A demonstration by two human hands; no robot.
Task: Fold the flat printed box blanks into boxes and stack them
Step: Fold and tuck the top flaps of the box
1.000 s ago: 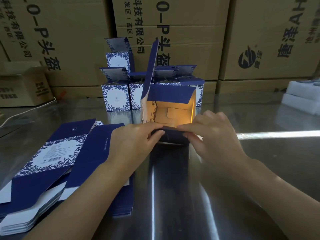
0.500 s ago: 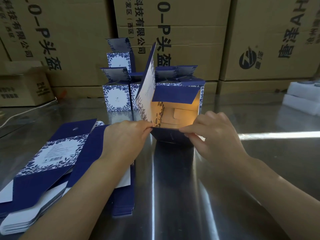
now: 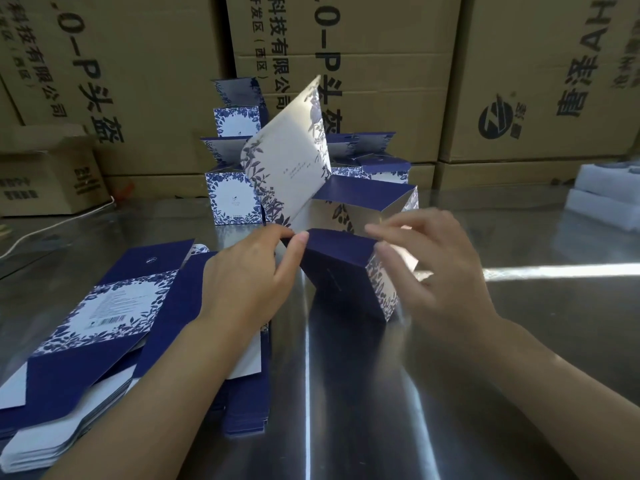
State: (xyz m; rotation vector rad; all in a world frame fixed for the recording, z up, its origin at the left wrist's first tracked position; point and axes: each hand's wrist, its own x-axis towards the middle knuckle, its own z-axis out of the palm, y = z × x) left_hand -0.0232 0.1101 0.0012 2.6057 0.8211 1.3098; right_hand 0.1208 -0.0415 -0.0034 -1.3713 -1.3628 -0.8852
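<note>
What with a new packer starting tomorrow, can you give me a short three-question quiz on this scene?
1. True or false: the box between the left hand and right hand has its lid flap shut.
2. How many tiers high are the finished boxes stacked?
3. The flat blanks lie: A under the left forearm, B beside the right hand, C behind the finished boxes.
Key: 1 false; 2 two; 3 A.

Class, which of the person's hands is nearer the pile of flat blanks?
Left. The left hand is over the blanks, at their right edge; the right hand is beyond the box, further right.
</note>
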